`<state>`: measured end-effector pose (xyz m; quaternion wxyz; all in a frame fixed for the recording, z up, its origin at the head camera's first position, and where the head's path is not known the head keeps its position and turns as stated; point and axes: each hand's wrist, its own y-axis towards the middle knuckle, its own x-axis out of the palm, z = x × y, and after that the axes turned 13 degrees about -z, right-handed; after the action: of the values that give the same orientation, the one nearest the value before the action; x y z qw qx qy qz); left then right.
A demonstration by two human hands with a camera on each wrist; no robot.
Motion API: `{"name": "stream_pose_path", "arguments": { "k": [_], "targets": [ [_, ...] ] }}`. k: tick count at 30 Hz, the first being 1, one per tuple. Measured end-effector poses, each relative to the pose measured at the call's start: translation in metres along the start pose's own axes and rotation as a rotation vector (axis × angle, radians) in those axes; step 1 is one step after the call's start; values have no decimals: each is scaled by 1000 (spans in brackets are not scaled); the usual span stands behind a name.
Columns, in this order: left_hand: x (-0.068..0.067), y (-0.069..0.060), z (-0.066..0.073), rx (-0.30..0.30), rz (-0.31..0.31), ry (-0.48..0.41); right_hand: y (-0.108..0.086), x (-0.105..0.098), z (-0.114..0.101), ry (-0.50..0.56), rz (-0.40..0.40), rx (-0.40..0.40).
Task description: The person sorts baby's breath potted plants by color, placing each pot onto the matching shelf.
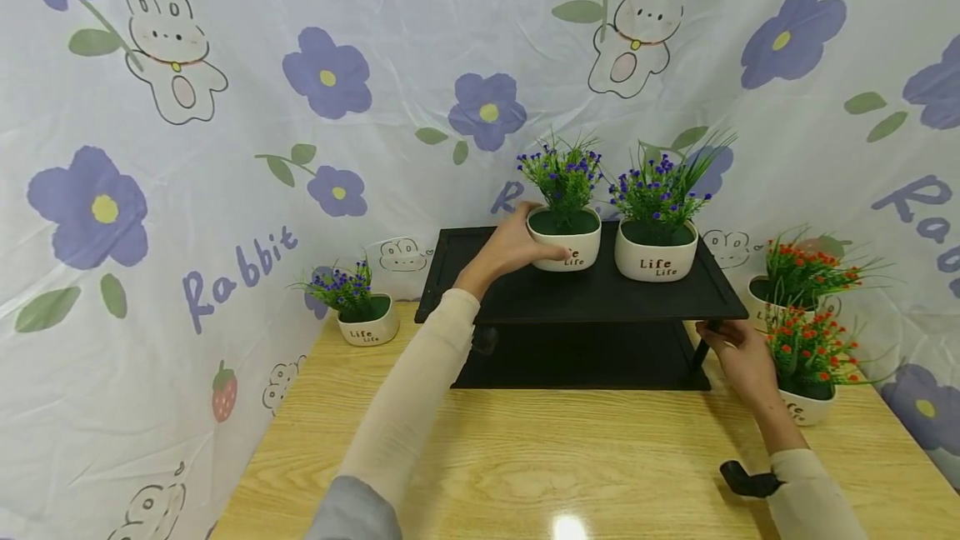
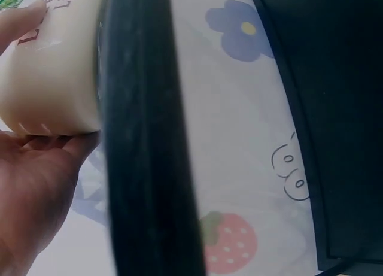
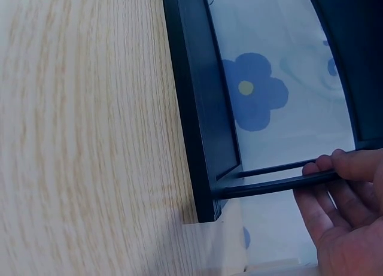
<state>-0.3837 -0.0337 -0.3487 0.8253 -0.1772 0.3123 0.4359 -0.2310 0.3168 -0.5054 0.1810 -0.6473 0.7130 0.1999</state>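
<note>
My left hand (image 1: 516, 245) grips a white oval flowerpot (image 1: 585, 242) with purple flowers at its left side, thumb across the front. The pot is at the top tier of a black two-tier rack (image 1: 480, 294). In the left wrist view, fingers lie beneath and behind this pot (image 2: 60, 78). A second purple-flowered pot (image 1: 655, 261) stands just to its right on the top tier. At the rack's front right corner, my right hand (image 1: 746, 363) pinches the thin black post (image 3: 275, 185) between thumb and fingers, near the upper tier.
A smaller purple-flowered pot (image 1: 369, 325) stands on the wooden table (image 1: 525, 457) left of the rack. Two orange-red-flowered pots, one behind (image 1: 761, 294) and one in front (image 1: 810, 407), stand close beside my right hand. A printed cloth (image 1: 247, 90) hangs behind.
</note>
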Motion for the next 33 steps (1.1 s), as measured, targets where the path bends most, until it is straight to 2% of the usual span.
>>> {"name": "stream_pose_path", "arguments": {
  "k": [6, 11, 21, 33],
  "targets": [
    [4, 6, -4, 2, -27, -9, 0, 0, 0, 5, 2, -6],
    [5, 6, -6, -32, -34, -1, 1, 1, -1, 7, 2, -8],
    [4, 4, -10, -75, -126, -12, 1, 2, 1, 3, 11, 10],
    [2, 5, -13, -46, -146, -34, 1, 2, 1, 19, 11, 0]
  ]
}}
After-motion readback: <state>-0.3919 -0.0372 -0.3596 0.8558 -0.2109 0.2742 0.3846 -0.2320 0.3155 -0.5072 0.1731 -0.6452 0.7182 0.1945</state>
